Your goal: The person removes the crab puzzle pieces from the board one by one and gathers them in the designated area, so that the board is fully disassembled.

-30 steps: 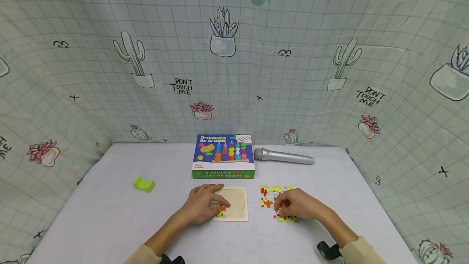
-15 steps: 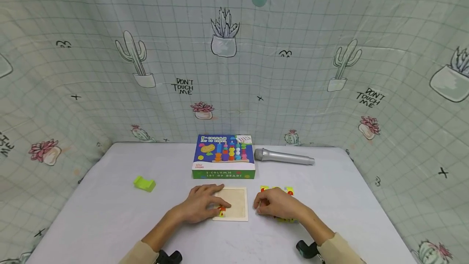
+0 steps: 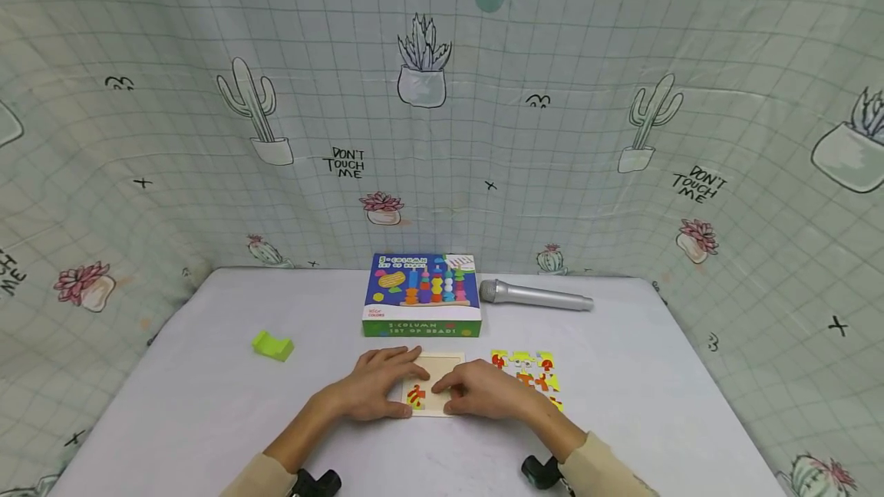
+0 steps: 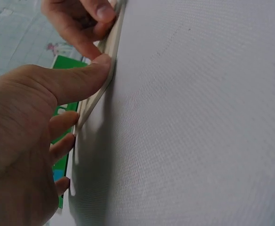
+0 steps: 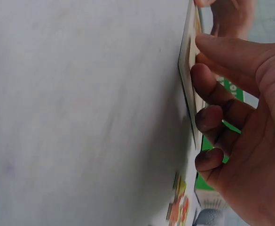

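Observation:
A square wooden puzzle tray lies near the table's middle, with a red and yellow puzzle piece in its lower left corner. My left hand rests along the tray's left side, fingers extended, its thumb at the near edge and a fingertip over the board. Above the tray's lower right part is my right hand, forefinger angled down and other fingers curled. Its thumb and fingertips meet the tray in the right wrist view; anything between them is hidden. Several loose puzzle pieces lie right of the tray, partly covered by this hand.
Behind the tray stands a bead-set box with a green front. A silver microphone lies to its right. At the left is a lime-green curved block. A patterned cloth hangs behind the white table.
My right hand has moved left from the loose puzzle pieces to over the tray. My left hand stays at the tray's left side, its forefinger and thumb slightly shifted, uncovering more of the corner piece.

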`<state>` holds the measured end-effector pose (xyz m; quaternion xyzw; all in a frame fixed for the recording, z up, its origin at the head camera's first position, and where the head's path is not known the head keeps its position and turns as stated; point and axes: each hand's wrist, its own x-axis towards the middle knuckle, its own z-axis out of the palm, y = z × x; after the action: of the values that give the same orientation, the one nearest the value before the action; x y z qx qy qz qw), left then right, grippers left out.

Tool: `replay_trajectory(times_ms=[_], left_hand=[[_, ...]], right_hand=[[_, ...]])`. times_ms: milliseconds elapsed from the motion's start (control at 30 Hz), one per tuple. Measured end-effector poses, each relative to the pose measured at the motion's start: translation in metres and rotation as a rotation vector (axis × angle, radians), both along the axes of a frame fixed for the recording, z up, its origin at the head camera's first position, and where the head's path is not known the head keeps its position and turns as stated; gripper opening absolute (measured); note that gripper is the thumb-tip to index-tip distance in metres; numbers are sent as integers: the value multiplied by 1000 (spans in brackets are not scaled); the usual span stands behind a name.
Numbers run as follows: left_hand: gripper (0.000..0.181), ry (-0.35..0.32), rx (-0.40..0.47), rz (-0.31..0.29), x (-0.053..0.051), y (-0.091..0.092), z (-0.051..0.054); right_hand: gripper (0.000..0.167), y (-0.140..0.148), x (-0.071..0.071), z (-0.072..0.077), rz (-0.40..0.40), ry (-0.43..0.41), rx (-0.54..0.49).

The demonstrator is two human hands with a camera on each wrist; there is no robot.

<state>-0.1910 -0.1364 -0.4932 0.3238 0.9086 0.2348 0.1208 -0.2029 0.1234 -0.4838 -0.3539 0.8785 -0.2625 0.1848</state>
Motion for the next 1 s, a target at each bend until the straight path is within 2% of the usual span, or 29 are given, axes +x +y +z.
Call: replay_trajectory(times_ms=[233,633,900,1000], left_hand=[[72,-16,26,28,0,-1,-2],[72,2,18,14,1,-2,0],[71,18,9,0,1,-2,-1],[71,14,13,-2,0,0,0]], right_hand=[[31,-15,2,0,19,-5,2],[17,-23,1,-1,-39,-62,-92],[5,-28,-1,-2,-104,-33,-124],[6,-30,-1,-2,-136,-28,-151]])
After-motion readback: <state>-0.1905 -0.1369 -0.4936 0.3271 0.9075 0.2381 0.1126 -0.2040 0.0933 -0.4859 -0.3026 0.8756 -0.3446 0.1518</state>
